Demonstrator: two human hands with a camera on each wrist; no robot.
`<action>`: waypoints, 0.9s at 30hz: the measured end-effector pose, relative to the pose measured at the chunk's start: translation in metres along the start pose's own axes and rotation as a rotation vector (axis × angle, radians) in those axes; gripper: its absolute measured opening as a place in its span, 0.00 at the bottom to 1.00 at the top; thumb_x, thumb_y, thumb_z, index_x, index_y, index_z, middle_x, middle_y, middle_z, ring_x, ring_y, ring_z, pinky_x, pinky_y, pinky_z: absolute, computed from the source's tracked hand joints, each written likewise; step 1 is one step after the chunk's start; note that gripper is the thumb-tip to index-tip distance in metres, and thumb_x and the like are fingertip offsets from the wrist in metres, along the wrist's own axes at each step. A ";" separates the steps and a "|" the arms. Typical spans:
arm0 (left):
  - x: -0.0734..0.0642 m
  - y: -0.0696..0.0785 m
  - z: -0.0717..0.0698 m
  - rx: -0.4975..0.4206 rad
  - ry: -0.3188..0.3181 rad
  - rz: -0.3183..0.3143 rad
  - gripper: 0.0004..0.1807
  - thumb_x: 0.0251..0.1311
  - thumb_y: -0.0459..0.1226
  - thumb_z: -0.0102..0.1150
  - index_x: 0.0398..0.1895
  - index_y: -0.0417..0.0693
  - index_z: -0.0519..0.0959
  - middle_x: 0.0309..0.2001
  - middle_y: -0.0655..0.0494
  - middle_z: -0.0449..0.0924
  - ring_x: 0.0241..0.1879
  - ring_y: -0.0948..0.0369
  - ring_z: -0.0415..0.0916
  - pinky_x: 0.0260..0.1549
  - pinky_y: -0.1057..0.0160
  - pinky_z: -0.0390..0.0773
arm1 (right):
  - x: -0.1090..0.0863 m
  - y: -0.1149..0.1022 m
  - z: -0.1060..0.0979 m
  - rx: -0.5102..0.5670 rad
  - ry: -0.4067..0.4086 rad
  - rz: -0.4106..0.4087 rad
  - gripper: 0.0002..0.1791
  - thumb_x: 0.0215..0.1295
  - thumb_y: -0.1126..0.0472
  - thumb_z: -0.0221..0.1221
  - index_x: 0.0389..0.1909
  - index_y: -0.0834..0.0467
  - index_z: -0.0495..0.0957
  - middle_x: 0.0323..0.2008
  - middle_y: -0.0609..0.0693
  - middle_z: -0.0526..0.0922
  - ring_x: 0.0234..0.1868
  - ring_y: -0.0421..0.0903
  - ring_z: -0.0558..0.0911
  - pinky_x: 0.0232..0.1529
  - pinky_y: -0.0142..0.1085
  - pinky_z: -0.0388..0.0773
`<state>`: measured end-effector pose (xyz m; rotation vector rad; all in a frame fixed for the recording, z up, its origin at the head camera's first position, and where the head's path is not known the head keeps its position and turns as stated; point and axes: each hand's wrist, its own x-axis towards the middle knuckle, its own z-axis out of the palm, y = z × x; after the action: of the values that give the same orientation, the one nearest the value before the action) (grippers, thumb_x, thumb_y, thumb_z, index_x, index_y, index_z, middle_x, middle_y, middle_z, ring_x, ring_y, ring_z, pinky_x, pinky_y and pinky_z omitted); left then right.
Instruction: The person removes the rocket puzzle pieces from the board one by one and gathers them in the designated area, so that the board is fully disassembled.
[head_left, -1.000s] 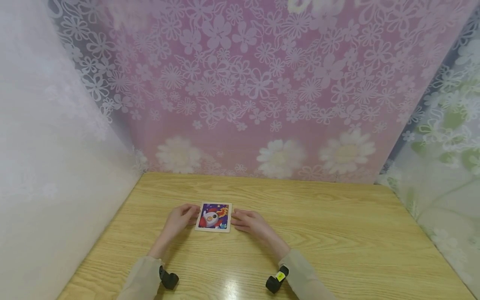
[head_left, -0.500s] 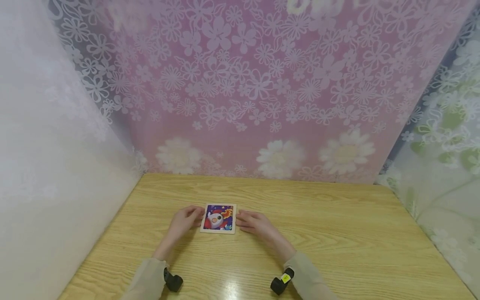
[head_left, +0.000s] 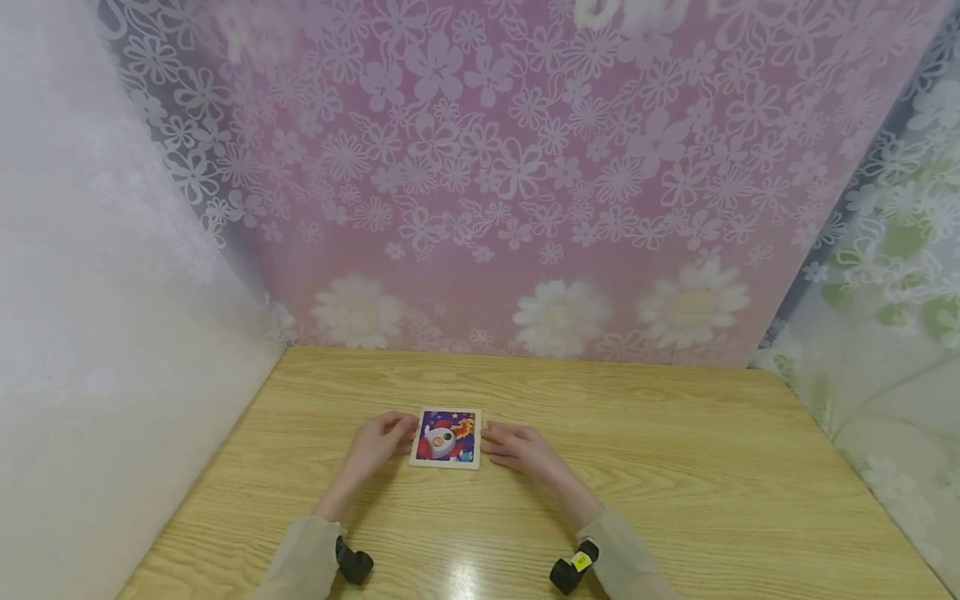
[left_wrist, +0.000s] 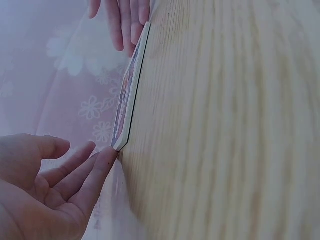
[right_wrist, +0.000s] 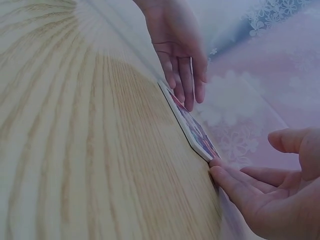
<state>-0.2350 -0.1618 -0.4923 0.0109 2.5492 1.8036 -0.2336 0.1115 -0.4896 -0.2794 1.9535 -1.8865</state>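
A square picture board point(head_left: 447, 438) with a pale wooden border lies flat on the wooden table point(head_left: 712, 475). Its print shows a rocket with red fins and an orange flame on purple. On the left side of the board is my left hand point(head_left: 375, 444), fingertips at that edge. My right hand point(head_left: 527, 451) has its fingertips at the opposite edge. Seen low from the left wrist, the board point(left_wrist: 131, 95) is a thin slab, and the left fingers point(left_wrist: 95, 182) stretch to its near corner. In the right wrist view, the right fingers point(right_wrist: 232, 182) likewise reach the edge, thumb raised away.
A pink flowered backdrop point(head_left: 480, 208) rises along the table's far edge. White sheeting point(head_left: 112, 292) borders the left side, and a leaf-patterned sheet point(head_left: 892, 333) the right. Black wrist cameras point(head_left: 354, 563) sit on both sleeved wrists.
The board has slid to the right across the table, with both hands moving along at its two sides. Its picture keeps nearly the same orientation.
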 end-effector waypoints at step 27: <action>0.003 0.002 0.022 -0.125 -0.020 -0.018 0.16 0.76 0.34 0.50 0.54 0.28 0.79 0.52 0.34 0.83 0.49 0.46 0.84 0.42 0.59 0.86 | -0.010 0.000 -0.021 -0.031 0.024 0.016 0.33 0.82 0.54 0.46 0.72 0.77 0.57 0.68 0.71 0.69 0.67 0.62 0.75 0.63 0.44 0.76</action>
<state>-0.2378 -0.1401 -0.4977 0.0043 2.4103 1.9422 -0.2332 0.1348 -0.4878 -0.2512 1.9964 -1.8587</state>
